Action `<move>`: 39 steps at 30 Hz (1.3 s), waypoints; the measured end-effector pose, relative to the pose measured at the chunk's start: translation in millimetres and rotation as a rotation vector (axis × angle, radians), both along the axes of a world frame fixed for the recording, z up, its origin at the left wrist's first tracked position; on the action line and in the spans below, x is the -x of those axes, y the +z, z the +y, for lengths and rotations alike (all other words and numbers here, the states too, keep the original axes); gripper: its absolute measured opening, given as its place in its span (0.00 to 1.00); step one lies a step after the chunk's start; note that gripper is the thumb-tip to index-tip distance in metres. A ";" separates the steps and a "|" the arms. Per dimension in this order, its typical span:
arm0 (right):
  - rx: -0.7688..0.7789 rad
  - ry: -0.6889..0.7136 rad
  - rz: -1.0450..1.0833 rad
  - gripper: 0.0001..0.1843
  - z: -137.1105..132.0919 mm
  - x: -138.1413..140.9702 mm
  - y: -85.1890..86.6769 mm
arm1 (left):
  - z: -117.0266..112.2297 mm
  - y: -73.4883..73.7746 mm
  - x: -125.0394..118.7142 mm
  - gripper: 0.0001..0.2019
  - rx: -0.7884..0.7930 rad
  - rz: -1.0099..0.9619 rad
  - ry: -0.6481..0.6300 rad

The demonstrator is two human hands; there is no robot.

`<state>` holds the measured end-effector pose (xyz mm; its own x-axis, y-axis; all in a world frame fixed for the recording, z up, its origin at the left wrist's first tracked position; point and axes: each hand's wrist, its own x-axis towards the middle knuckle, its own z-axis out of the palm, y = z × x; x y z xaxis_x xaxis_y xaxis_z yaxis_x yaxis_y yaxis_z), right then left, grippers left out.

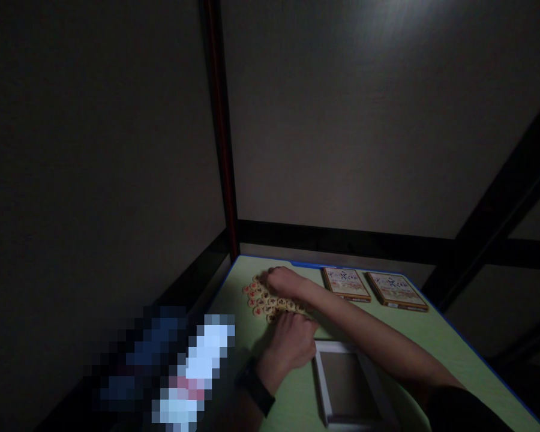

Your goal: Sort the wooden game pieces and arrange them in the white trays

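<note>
Round wooden xiangqi pieces with red and dark characters lie close together on the green table. My left hand, a dark band on its wrist, is at the near edge of the pieces with its fingers curled down. Across the group's far side reaches my right hand, its fingers also drawn in. Whatever the fingertips of either hand grip is hidden. An open white box with a grey-brown inside lies just right of my left hand, under my right forearm.
Two flat printed boxes lie side by side toward the back right of the table, which has a blue edge. Dim wall panels stand behind and to the left. A blurred-out patch covers something at lower left.
</note>
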<state>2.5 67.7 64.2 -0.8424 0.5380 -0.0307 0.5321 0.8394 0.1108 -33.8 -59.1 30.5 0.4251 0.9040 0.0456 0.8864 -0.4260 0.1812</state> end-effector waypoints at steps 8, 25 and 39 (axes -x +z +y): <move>0.085 -0.113 0.329 0.11 -29.6 -93.5 9.9 | 0.2 4.2 0.5 0.15 -0.006 0.004 0.074; 0.346 -0.374 0.636 0.14 -76.1 -194.1 -36.9 | 2.5 -1.2 3.3 0.11 -0.141 -0.070 0.103; 0.267 -0.275 0.493 0.14 -85.8 -188.6 -33.0 | 7.4 -11.5 1.6 0.13 -0.166 -0.210 0.023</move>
<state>191.2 -18.2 31.2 -0.6237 0.7646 0.1627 0.6677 0.6293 -0.3977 -35.4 -51.8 19.0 0.3701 0.8861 0.2789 0.8466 -0.4454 0.2915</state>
